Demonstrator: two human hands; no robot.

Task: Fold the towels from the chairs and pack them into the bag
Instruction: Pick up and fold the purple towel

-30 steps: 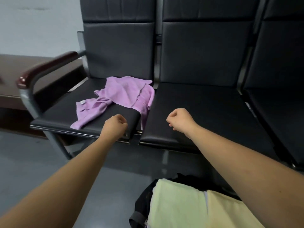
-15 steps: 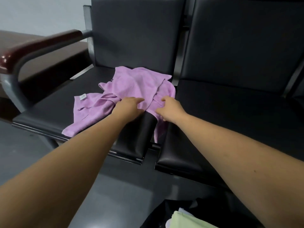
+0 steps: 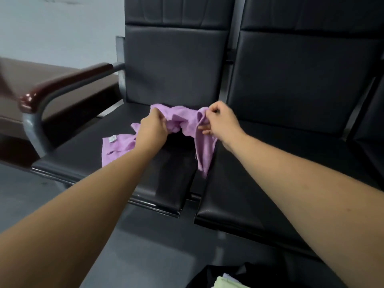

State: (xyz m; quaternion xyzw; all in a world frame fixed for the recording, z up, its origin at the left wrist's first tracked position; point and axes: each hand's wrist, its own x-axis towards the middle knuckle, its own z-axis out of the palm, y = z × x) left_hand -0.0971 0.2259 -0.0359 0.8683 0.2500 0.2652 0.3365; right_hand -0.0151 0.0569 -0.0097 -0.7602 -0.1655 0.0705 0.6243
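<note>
Purple towel point(image 3: 188, 121) got lifted off the left seat point(image 3: 83, 154); left hand point(image 3: 153, 126) and right hand point(image 3: 220, 121) each gripped bunched cloth, right at 3 o'clock.

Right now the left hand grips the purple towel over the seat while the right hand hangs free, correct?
Not quite: the head view shows the right hand also pinching the purple towel, while the left hand grips it over the seat.
</note>
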